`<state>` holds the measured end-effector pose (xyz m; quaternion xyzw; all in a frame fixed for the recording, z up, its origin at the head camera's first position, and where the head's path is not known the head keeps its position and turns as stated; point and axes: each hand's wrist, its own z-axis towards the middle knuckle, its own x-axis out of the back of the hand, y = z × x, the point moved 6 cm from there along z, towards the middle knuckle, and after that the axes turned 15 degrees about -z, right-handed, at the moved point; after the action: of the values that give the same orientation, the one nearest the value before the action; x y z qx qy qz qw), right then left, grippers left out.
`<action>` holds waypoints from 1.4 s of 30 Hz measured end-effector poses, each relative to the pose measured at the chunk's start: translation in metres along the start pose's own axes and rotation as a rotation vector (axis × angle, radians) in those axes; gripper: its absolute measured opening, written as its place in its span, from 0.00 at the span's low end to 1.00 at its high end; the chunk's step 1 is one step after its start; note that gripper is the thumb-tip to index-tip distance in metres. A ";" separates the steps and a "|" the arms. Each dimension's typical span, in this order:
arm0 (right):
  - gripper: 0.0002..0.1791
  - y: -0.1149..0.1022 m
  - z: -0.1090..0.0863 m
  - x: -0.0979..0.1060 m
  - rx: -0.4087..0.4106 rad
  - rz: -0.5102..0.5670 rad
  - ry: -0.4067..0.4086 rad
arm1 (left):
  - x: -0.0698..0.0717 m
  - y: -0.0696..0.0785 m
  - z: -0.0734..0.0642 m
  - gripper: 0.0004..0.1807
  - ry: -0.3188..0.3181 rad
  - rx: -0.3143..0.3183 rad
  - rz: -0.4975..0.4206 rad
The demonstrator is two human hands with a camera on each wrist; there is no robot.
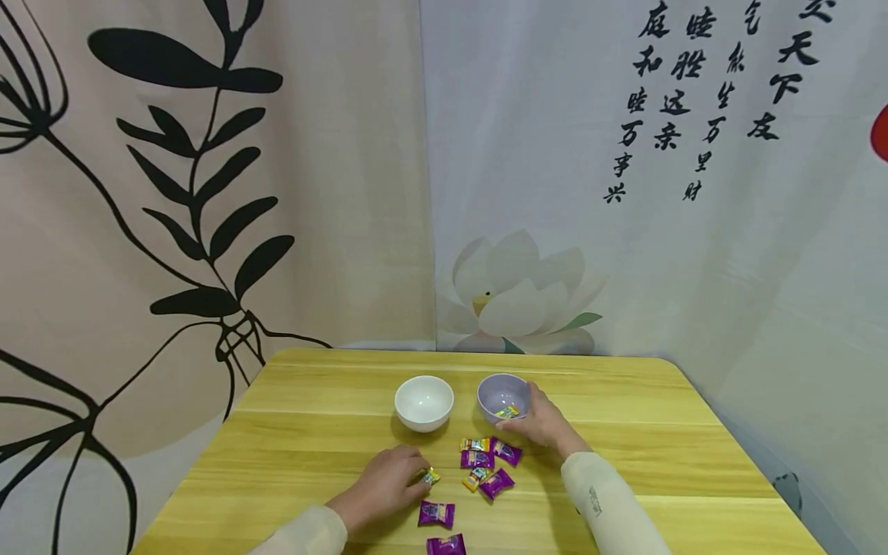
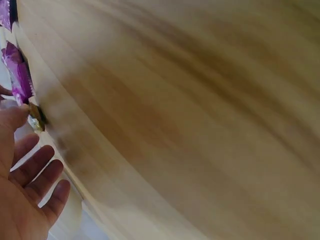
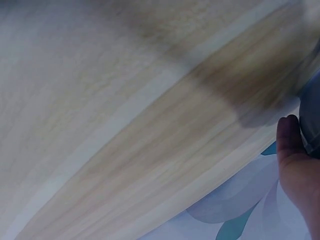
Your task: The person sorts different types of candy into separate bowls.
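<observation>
My left hand (image 1: 390, 484) is low over the table, its thumb and forefinger tips at a yellow-wrapped candy (image 1: 430, 476). In the left wrist view the fingers are spread and loosely bent, with the thumb beside that candy (image 2: 36, 119); a firm pinch does not show. My right hand (image 1: 544, 422) holds a small lilac bowl (image 1: 494, 395) round its right side, thumb at the front. Inside the bowl lies a yellow-green wrapped candy (image 1: 508, 412). The right wrist view shows the fingers (image 3: 289, 135) against the bowl's dark side (image 3: 311, 117).
A white bowl (image 1: 424, 405) stands left of the lilac one. Several purple and yellow wrapped candies (image 1: 477, 459) lie between the hands. Two purple candies (image 1: 436, 514) are nearer the front. The wooden table (image 1: 666, 447) backs onto printed curtains (image 1: 361, 193).
</observation>
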<state>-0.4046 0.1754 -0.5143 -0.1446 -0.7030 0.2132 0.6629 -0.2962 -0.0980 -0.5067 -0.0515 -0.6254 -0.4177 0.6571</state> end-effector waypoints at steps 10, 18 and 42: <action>0.68 0.001 0.001 0.001 0.014 -0.003 0.012 | 0.001 -0.011 -0.006 0.12 -0.002 0.005 0.023; 0.68 0.002 0.001 0.001 0.012 0.000 0.016 | 0.001 -0.012 -0.006 0.15 -0.026 -0.006 0.008; 0.67 0.002 0.000 0.002 0.025 0.031 0.027 | 0.004 -0.005 0.010 0.12 0.015 -0.014 -0.028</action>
<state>-0.4048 0.1780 -0.5134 -0.1502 -0.6888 0.2304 0.6707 -0.3079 -0.0970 -0.5033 -0.0444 -0.6180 -0.4317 0.6555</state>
